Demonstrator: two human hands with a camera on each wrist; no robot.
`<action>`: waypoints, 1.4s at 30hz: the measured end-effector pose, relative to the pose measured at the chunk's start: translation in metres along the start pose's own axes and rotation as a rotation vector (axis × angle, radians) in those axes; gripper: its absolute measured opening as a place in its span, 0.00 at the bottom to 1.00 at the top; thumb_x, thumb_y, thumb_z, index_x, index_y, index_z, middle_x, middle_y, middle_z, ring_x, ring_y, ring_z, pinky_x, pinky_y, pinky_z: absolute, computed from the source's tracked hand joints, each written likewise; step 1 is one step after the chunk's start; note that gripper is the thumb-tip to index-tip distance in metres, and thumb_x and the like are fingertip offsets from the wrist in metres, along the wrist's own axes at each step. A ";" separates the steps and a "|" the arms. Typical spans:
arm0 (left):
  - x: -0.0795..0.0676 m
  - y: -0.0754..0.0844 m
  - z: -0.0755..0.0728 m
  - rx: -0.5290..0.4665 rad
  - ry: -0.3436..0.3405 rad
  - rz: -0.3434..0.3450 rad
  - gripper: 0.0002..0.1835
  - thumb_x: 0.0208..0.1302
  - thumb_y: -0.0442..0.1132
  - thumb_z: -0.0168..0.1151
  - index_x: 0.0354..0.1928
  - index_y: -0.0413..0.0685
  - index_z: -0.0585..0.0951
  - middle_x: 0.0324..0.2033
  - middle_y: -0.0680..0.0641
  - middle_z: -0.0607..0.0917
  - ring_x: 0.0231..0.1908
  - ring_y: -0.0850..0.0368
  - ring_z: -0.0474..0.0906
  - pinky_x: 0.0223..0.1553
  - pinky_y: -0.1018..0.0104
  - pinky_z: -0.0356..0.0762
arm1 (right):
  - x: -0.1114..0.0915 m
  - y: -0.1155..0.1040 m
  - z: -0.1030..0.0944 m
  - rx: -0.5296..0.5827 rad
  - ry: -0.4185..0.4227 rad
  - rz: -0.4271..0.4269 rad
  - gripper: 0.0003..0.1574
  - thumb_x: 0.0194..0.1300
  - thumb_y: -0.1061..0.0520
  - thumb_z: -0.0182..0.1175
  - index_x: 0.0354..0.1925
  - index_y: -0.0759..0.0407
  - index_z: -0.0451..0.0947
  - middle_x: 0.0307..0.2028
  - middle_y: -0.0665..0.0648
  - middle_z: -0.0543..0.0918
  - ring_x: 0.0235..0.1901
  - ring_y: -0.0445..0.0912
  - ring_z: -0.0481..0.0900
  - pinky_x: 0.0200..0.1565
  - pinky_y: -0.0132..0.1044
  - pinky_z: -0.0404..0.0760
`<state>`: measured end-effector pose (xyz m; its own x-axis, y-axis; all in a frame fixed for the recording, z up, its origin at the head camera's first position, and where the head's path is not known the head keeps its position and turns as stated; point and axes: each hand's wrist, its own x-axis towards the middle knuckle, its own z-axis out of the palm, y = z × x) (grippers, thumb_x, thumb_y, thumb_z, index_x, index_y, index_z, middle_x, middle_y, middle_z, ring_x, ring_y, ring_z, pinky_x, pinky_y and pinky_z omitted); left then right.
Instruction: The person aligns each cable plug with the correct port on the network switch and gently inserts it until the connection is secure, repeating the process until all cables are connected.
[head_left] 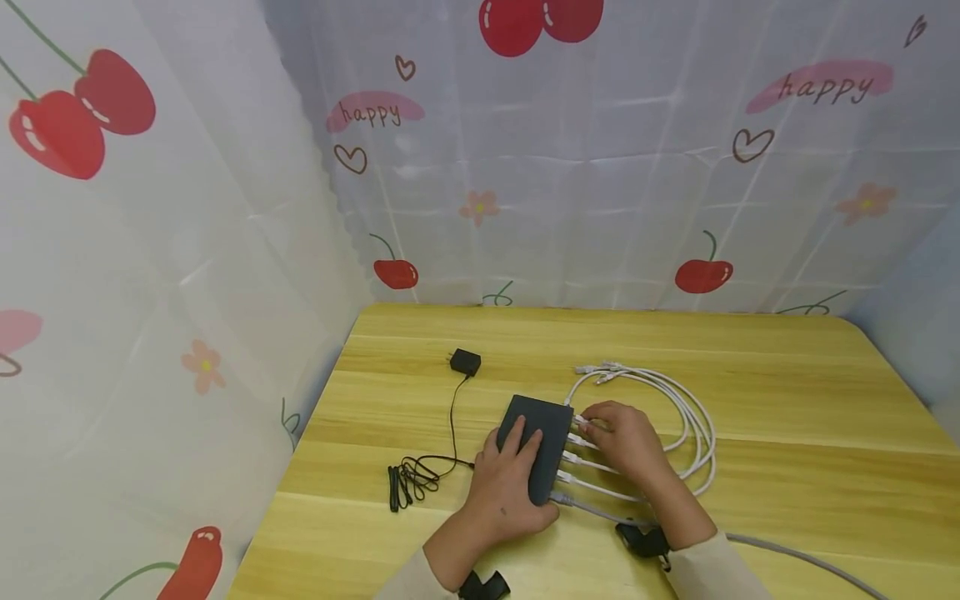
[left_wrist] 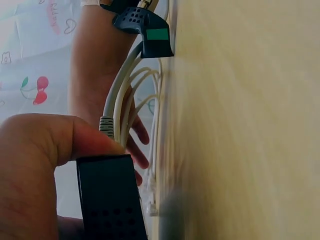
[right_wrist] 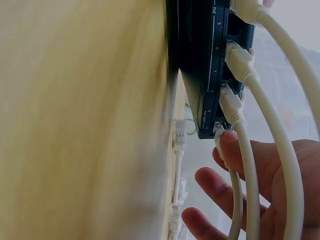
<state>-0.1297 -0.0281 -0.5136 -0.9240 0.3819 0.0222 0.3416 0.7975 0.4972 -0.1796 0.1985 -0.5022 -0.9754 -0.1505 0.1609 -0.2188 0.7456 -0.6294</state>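
Observation:
A dark network switch (head_left: pixel 557 425) lies at the middle of the wooden table, with several white network cables plugged into its right side. My left hand (head_left: pixel 504 496) grips the switch, fingers spread over its top and the thumb (left_wrist: pixel 95 140) pressed on its near end. At the far end of the row of ports, my right hand (head_left: pixel 628 440) pinches a white cable plug (right_wrist: pixel 218 132) between thumb and forefinger, right at the port. A grey cable (head_left: pixel 562 498) is plugged in nearest me.
The white cables (head_left: pixel 705 433) loop to the right, their loose plugs (head_left: pixel 600 368) lying beyond the switch. To the left are a black power adapter (head_left: pixel 466 362) and its bundled cord (head_left: pixel 412 482). Patterned curtain (head_left: pixel 555 167) hangs behind the table (head_left: pixel 825 400).

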 end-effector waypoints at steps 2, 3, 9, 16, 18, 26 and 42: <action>0.000 0.000 0.001 0.005 -0.001 0.004 0.51 0.48 0.60 0.66 0.77 0.61 0.61 0.78 0.47 0.52 0.73 0.30 0.50 0.59 0.32 0.62 | 0.000 0.000 0.001 -0.002 -0.006 0.001 0.08 0.65 0.57 0.67 0.42 0.57 0.88 0.47 0.59 0.87 0.48 0.58 0.84 0.47 0.56 0.80; 0.000 0.001 0.001 0.002 -0.002 0.006 0.51 0.48 0.60 0.67 0.77 0.61 0.61 0.78 0.47 0.52 0.73 0.30 0.50 0.59 0.32 0.61 | 0.001 0.000 0.001 -0.005 -0.003 -0.004 0.08 0.65 0.57 0.67 0.42 0.57 0.88 0.46 0.58 0.87 0.47 0.58 0.84 0.47 0.55 0.80; 0.001 0.001 0.001 0.007 -0.031 0.008 0.51 0.49 0.60 0.66 0.77 0.62 0.60 0.79 0.51 0.50 0.73 0.29 0.47 0.61 0.33 0.59 | 0.002 -0.002 0.005 -0.085 0.058 -0.087 0.07 0.62 0.60 0.69 0.39 0.59 0.89 0.39 0.57 0.88 0.43 0.56 0.85 0.45 0.55 0.80; 0.002 0.003 0.000 0.025 -0.034 0.033 0.50 0.48 0.59 0.66 0.77 0.61 0.62 0.78 0.52 0.51 0.72 0.26 0.47 0.60 0.31 0.59 | 0.003 -0.005 0.007 -0.147 0.100 -0.121 0.07 0.60 0.61 0.71 0.38 0.60 0.89 0.44 0.65 0.87 0.48 0.62 0.84 0.49 0.59 0.78; 0.001 0.004 0.002 0.040 -0.039 0.018 0.51 0.48 0.60 0.67 0.77 0.61 0.62 0.78 0.52 0.52 0.72 0.26 0.47 0.59 0.32 0.60 | 0.002 -0.005 0.008 -0.145 0.081 -0.099 0.07 0.60 0.60 0.70 0.38 0.59 0.89 0.42 0.62 0.88 0.45 0.60 0.85 0.47 0.57 0.79; 0.002 0.010 0.003 0.030 -0.002 -0.057 0.50 0.46 0.60 0.69 0.75 0.62 0.64 0.78 0.49 0.51 0.73 0.27 0.47 0.56 0.33 0.61 | 0.004 -0.004 0.002 -0.127 0.019 -0.054 0.12 0.65 0.58 0.66 0.47 0.60 0.87 0.44 0.60 0.88 0.43 0.58 0.85 0.40 0.55 0.81; 0.005 0.012 0.009 0.066 0.085 -0.139 0.55 0.42 0.62 0.75 0.75 0.54 0.66 0.78 0.44 0.52 0.71 0.22 0.46 0.57 0.29 0.59 | 0.001 -0.006 -0.024 -0.095 -0.002 0.054 0.21 0.71 0.51 0.60 0.56 0.61 0.83 0.50 0.64 0.86 0.17 0.44 0.68 0.21 0.39 0.64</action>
<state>-0.1281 -0.0123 -0.5156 -0.9734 0.2268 0.0315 0.2171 0.8702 0.4423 -0.1787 0.2090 -0.4799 -0.9858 -0.1098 0.1271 -0.1628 0.8107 -0.5624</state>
